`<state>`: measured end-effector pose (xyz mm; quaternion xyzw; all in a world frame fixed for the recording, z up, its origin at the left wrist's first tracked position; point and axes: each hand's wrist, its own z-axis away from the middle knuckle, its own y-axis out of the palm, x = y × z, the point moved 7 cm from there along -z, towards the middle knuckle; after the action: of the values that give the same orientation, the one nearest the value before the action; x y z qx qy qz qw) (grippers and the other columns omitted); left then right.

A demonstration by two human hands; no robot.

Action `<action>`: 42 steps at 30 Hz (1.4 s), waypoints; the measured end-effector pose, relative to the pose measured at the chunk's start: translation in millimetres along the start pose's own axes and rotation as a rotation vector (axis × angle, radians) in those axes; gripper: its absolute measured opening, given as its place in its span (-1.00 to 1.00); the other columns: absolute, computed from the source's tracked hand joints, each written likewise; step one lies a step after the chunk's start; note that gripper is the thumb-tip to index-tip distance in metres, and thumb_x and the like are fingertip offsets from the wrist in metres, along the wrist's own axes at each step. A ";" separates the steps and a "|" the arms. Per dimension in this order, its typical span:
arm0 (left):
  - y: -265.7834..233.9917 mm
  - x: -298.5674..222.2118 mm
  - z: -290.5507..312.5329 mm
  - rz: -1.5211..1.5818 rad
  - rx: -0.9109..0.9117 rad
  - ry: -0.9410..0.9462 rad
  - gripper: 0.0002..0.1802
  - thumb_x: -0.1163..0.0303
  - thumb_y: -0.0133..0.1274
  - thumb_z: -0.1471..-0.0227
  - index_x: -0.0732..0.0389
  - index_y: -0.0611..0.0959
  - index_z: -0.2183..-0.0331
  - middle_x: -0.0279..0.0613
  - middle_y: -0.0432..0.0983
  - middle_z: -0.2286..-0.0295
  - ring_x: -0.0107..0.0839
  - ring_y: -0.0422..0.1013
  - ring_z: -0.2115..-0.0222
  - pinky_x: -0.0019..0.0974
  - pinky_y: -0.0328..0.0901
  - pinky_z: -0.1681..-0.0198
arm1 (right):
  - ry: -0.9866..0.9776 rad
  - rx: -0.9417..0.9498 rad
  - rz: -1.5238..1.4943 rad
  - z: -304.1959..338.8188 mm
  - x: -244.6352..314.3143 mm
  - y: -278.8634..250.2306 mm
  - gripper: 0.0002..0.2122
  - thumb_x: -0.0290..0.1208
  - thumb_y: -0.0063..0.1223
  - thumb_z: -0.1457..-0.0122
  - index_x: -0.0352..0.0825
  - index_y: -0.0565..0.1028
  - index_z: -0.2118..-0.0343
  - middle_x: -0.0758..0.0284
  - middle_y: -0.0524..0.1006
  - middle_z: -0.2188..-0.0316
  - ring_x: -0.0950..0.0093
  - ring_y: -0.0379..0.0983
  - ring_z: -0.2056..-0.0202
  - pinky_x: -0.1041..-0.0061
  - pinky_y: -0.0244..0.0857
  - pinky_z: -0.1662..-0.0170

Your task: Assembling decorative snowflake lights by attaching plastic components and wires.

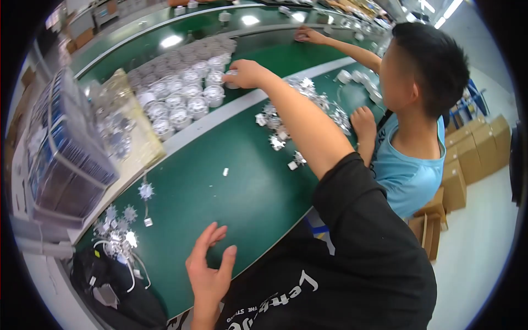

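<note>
My right arm is stretched far across the bench. At its end my right hand point(245, 75) closes its fingers on a white round lamp housing point(231, 81), at the near right corner of a dense group of similar housings point(179, 115). The fingers partly hide that piece. Low in the middle, my left hand point(210, 272) hovers by the near edge of the green bench top point(220, 203), thumb and fingers apart, holding nothing. Beneath my right forearm lies a pile of silvery star-shaped parts point(276, 143) with small white connectors.
On the left stands a strapped stack of blue packages point(69, 148), beside a tray of clear parts point(118, 129). More star-shaped parts point(118, 234) and a black bag point(113, 283) lie at the near left. A co-worker in a light blue shirt point(412, 176) sits at right, near cardboard boxes point(476, 146).
</note>
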<state>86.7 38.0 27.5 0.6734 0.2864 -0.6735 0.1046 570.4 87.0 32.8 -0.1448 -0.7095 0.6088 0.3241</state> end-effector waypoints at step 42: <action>18.1 -6.8 -22.9 -0.452 -0.032 0.233 -0.25 0.30 0.62 0.33 0.23 0.71 0.02 -0.15 0.60 0.05 -0.15 0.54 0.10 -0.19 0.44 -0.01 | -0.519 0.188 -0.491 357.4 140.6 18.2 -0.85 -0.68 0.29 -0.07 -0.40 0.56 0.31 0.25 0.37 0.48 0.23 0.38 0.44 0.27 0.27 0.40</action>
<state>116.1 33.6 31.2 0.6635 0.4503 -0.5931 -0.0718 234.5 -99.9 37.7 0.2193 -0.7228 0.5918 0.2816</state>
